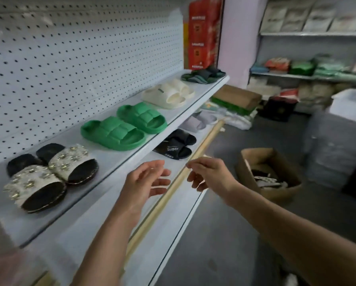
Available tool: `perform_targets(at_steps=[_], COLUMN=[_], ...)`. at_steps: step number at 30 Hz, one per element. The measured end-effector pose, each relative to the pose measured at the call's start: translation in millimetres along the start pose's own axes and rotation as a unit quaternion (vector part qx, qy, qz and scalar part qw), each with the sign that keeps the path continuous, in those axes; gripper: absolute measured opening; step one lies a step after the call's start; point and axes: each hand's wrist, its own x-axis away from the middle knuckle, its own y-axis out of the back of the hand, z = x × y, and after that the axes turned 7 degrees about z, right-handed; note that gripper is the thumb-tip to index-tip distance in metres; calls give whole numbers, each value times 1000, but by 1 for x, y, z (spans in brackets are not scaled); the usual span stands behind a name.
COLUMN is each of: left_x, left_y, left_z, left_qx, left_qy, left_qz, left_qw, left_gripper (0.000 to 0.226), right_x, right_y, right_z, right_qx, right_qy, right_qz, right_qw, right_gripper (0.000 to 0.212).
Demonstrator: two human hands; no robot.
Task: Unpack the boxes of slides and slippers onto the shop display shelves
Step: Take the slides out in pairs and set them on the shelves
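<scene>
The upper shelf [119,159] carries a beaded white-and-black pair of slippers [49,176], green slides [123,126], cream slides [169,93] and a dark green pair [204,75]. On the lower shelf [173,203] lie black slides [175,147] and grey slippers [197,122]. My left hand [146,180] hovers open over the shelf edge, holding nothing. My right hand [208,172] is beside it with fingers loosely curled, empty. An open cardboard box [268,174] with slippers inside stands on the floor to the right.
A long wooden stick [173,188] lies along the lower shelf under my hands. A white pegboard [69,58] backs the shelves. Flat cartons [235,100], a dark bag [276,108], a white bin [350,104] and stocked shelves [309,75] stand at the far right.
</scene>
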Motion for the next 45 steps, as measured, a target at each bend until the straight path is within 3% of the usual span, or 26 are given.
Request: perform_targets(at_steps=[6,13,23,29,37,45], left_x=[-82,-178,-400,-536,-646,-742], left_y=[-133,-249,-373,-450,-536,-624], left_z=[14,27,71,104,182,287], left_qx=[40,7,-34,-68,-96,-90], left_qy=[52,105,171,244,326,385], left_qz=[73,159,222,236,261,214], left_qw=[995,982,959,938,903,893], left_gripper=[18,25,20,14,16,17], right_x=[-5,-24,-150,-233,-294,-354], right_y=[153,310,511,615,716,815], right_z=[-28,-65,-123,-162,-240,-362], right_qx=[-23,-91,-129,-135,-97,-20], right_qy=[-39,-83,-132,-205,-305,-386], right_qz=[-120,-285,-399,-420,-411,-292], right_qw=[992,951,898,873,854,875], right_gripper=[19,20,19,19,19,22])
